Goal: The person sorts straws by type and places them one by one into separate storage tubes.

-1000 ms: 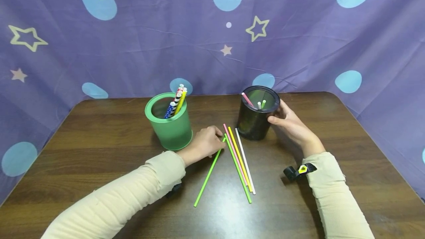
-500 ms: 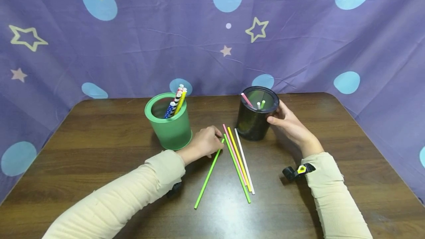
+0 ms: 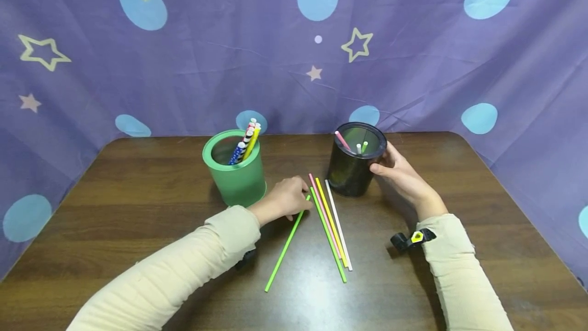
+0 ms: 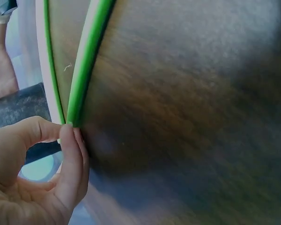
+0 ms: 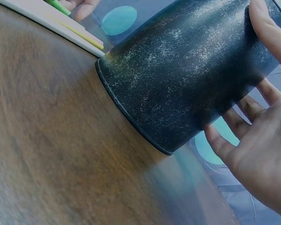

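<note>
Near the table's middle, my left hand (image 3: 287, 198) pinches the upper end of a thin green stick (image 3: 286, 249) between thumb and fingertips. In the left wrist view, this green stick (image 4: 86, 61) runs away from the fingertips along the table. Right beside it lies a loose row of sticks: another green stick (image 3: 328, 234), a pink stick (image 3: 325, 213), a yellow stick (image 3: 332, 221) and a white stick (image 3: 339, 223). My right hand (image 3: 406, 180) holds the side of a black can (image 3: 349, 172), thumb in front; the can stands upright with pink, white and green sticks inside.
A green can (image 3: 239, 185) stands left of the left hand, with several thicker patterned and yellow sticks (image 3: 248, 142) leaning inside. The brown wooden table (image 3: 124, 208) ends at a purple curtain (image 3: 206, 55) with stars and dots.
The pinched green stick has shifted slightly left and towards me, its upper end now apart from the other green stick. The right hand and black can have stayed put.
</note>
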A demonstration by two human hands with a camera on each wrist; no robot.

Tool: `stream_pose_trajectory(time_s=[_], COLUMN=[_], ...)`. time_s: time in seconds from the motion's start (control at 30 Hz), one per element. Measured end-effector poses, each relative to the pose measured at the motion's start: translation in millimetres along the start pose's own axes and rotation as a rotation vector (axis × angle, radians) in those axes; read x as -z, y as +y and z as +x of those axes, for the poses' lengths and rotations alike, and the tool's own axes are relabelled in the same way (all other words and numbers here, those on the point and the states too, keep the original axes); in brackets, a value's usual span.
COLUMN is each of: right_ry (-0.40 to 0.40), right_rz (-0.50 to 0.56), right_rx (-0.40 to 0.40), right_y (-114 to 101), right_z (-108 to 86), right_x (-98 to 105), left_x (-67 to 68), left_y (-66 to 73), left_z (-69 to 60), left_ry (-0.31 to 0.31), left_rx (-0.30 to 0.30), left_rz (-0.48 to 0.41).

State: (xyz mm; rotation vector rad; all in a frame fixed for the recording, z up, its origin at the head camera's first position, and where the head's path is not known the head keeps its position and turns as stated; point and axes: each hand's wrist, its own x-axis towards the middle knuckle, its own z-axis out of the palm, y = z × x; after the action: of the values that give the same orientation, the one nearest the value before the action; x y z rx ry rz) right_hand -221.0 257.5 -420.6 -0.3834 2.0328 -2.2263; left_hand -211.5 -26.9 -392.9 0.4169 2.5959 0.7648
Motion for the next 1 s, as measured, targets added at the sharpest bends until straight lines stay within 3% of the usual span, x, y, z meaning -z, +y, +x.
stream_pose_trajectory(time_s=[0.2, 0.43, 0.8, 1.0], right_ry=[0.003, -0.005, -0.027, -0.016], right_rz=[0.008, 0.011, 0.021, 0.02], right_rx=[-0.01, 0.002, 0.034, 0.012], right_y=[2.1, 3.6, 8.2, 3.2], right_z=[-0.8, -0.1, 1.2, 0.6], right_x=[-0.3, 0.6, 4.3, 0.7], left_x=[3.6, 21.2, 49.8, 69.0], left_y=[-5.2, -1.4, 9.4, 21.5], left_z=[1.2, -9.6, -34.1, -48.1], left_ry=[-0.029, -0.045, 0.09, 0.211], left_rx=[-0.02, -0.115, -0.279, -0.339], left_rz=[-0.048, -0.193, -0.433, -0.511])
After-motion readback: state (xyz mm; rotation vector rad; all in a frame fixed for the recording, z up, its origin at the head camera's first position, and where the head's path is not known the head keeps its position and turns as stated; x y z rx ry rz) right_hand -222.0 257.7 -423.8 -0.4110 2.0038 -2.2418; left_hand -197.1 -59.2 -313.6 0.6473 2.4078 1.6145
